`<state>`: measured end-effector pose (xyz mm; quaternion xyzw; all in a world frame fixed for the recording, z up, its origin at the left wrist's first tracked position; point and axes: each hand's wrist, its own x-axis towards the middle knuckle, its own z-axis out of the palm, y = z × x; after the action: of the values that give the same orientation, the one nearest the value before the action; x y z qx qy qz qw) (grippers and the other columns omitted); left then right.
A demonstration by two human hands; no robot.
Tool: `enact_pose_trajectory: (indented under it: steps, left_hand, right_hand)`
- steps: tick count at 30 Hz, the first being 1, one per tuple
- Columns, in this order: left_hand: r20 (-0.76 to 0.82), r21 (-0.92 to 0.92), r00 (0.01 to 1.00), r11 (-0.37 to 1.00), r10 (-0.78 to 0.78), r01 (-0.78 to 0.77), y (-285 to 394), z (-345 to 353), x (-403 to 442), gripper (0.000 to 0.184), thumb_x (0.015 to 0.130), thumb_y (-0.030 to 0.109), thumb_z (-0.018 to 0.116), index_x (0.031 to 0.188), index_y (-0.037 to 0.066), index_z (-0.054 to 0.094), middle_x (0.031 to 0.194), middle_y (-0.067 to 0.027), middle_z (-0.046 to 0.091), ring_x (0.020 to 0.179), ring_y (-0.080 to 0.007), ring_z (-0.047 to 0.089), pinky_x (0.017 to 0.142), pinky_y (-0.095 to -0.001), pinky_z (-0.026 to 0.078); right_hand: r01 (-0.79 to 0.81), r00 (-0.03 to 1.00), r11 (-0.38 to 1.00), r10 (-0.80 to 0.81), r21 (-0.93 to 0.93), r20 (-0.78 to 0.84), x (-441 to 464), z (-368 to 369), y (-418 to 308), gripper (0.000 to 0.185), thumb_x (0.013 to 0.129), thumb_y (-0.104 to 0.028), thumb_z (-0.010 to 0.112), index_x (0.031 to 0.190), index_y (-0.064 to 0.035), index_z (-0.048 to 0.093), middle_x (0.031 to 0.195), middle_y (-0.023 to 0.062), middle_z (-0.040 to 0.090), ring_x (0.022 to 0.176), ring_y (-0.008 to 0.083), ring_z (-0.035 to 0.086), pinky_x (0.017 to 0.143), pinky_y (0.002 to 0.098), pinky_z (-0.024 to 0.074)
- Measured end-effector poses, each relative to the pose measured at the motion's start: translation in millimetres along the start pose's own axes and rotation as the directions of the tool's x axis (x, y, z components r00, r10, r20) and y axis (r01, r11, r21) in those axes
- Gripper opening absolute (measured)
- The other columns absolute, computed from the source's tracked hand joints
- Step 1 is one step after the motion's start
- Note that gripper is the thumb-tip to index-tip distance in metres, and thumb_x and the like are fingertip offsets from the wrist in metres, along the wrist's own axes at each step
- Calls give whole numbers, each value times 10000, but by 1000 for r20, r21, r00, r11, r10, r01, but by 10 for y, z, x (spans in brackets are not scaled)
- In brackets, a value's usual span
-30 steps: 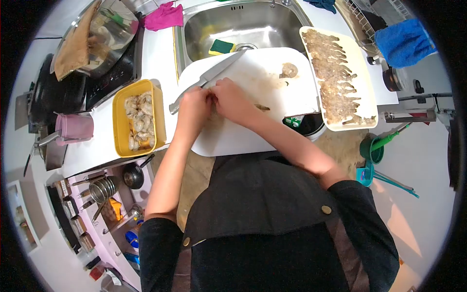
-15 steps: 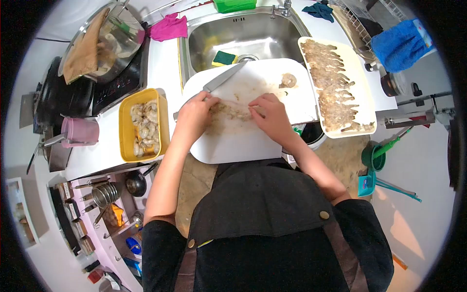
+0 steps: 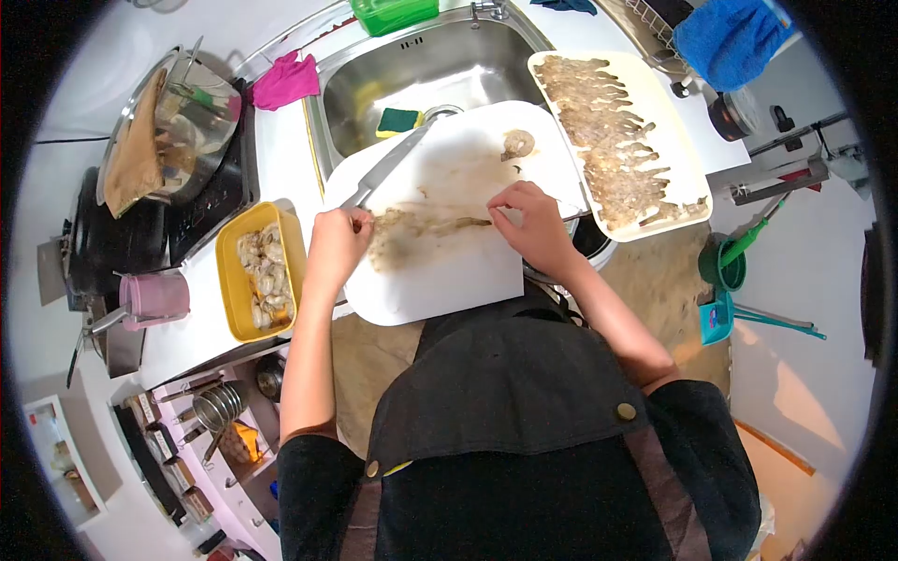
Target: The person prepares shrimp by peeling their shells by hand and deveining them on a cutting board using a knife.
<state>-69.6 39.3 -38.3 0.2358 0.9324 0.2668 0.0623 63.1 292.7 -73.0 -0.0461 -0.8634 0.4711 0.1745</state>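
A raw shrimp (image 3: 458, 222) lies stretched across the wet, soiled middle of a white cutting board (image 3: 440, 294); murky residue blurs its left part. At the board's left side, my left hand (image 3: 339, 245) has its fingertips pressed together by that residue. What they pinch is too small to make out. My right hand (image 3: 538, 229) is at the shrimp's dark tail end, thumb and forefinger in a pinch, their contents hidden. A knife (image 3: 393, 166) rests along the board's upper left, its handle mostly hidden by my left hand. One curled, peeled shrimp (image 3: 517, 144) sits at the upper right.
Rows of shrimp fill a cream tray (image 3: 694, 192) on the right. A yellow container (image 3: 228, 309) on the left holds peeled shrimp. Behind the board is a steel sink (image 3: 496, 56) with a sponge (image 3: 398, 122). A pink cup (image 3: 155, 301) and a glass-lidded pot (image 3: 210, 131) stand farther left.
My hands have moved apart, uncovering more of the shrimp between them. The right hand has drawn back from the residue to the tail end. The view has turned slightly.
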Motion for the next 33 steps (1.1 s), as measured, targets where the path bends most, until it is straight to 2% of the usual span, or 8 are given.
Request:
enact_pose_trajectory:
  steps: [9, 12, 16, 18, 22, 25, 28, 33]
  left_hand:
    - [-50, 213, 989, 969, 138, -124, 37, 119, -22, 121, 793, 59, 601, 756, 3, 703, 701, -233, 631, 677, -412, 634, 683, -456, 535]
    - [-39, 173, 998, 984, 52, -45, 9, 129, -6, 131, 799, 64, 590, 756, 2, 698, 729, -235, 639, 696, -408, 635, 687, -453, 532]
    - [-42, -4, 998, 998, -56, 56, -42, 15, -117, 114, 784, 74, 621, 780, -5, 704, 704, -221, 647, 667, -356, 669, 660, -401, 531]
    - [-41, 21, 996, 997, -76, 77, -69, -12, -186, 116, 778, 83, 642, 802, -9, 709, 710, -221, 650, 676, -336, 680, 656, -381, 526]
    - [-84, 26, 992, 995, -91, 93, -89, -29, -261, 133, 789, 80, 635, 841, -13, 715, 726, -234, 645, 676, -360, 668, 655, -392, 521]
    - [-156, 11, 979, 991, -128, 131, -28, -34, -261, 135, 803, 82, 631, 858, -4, 719, 753, -230, 651, 701, -373, 658, 680, -416, 517]
    - [-254, 75, 967, 996, -21, 41, -80, 60, -237, 135, 804, 82, 682, 892, -8, 731, 809, -228, 676, 707, -325, 684, 672, -378, 530]
    - [-233, 132, 972, 991, 12, 20, -141, 167, -260, 131, 795, 69, 683, 890, -12, 723, 800, -220, 656, 697, -361, 651, 670, -421, 519]
  right_hand:
    - [71, 996, 996, -73, 46, 43, 89, 181, -123, 80, 798, -85, 645, 822, -12, 668, 859, 155, 621, 905, 336, 585, 819, 410, 477]
    - [178, 980, 983, -180, 32, 79, 205, 340, -208, 85, 797, -90, 630, 789, -10, 655, 833, 161, 605, 888, 339, 575, 818, 423, 472]
    - [325, 934, 945, -328, 48, 140, 404, 690, -304, 117, 800, -101, 584, 731, -20, 633, 823, 170, 594, 869, 339, 563, 812, 447, 463]
    - [374, 903, 927, -372, 32, 217, 525, 902, -293, 130, 798, -103, 566, 717, -22, 628, 828, 175, 594, 864, 343, 563, 807, 455, 462]
    - [438, 854, 899, -408, -22, 322, 659, 1232, -259, 135, 780, -95, 559, 704, -16, 638, 828, 191, 603, 865, 362, 569, 806, 469, 470]
    - [398, 873, 917, -369, -28, 319, 716, 1334, -282, 144, 770, -98, 564, 693, -9, 647, 825, 205, 613, 866, 380, 578, 807, 482, 478]
    - [432, 858, 902, -407, -13, 315, 738, 1425, -270, 149, 763, -98, 568, 691, 2, 653, 828, 216, 620, 870, 383, 586, 809, 486, 482]
    - [459, 852, 887, -423, -50, 307, 758, 1568, -267, 95, 750, -65, 582, 666, -24, 599, 766, 166, 590, 841, 336, 566, 865, 433, 448]
